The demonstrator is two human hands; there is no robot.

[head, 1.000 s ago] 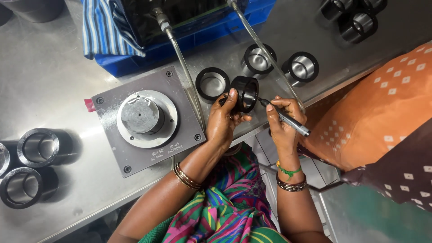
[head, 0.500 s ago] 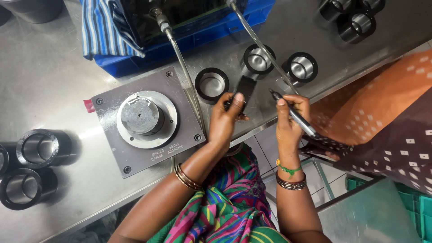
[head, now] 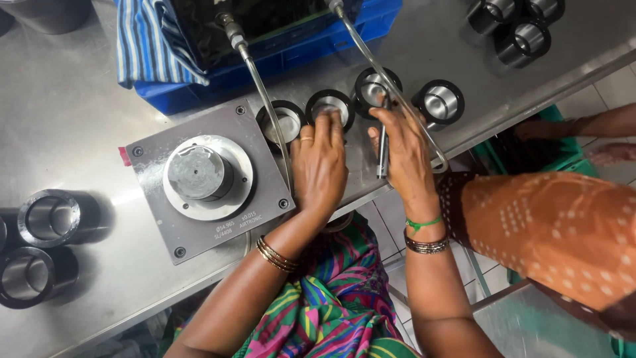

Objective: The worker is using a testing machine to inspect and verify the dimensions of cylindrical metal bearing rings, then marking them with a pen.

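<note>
My left hand reaches over the steel table, its fingertips on a black metal ring that sits on the table; the thumb is hidden. This ring is second in a row with three similar rings. My right hand is just to the right, gripping a slim silver pen-like tool held upright near the third ring. Both wrists wear bangles.
A grey gauge plate with a round metal plug lies left of my hands. Two thin tubes run from a blue crate with a striped cloth. More rings sit far left and top right. A person in orange reaches into a green crate.
My left hand has carried the black ring from mid-air down onto the table, into the row. My right hand with the tool moved up beside it. The person in orange leaned right.
</note>
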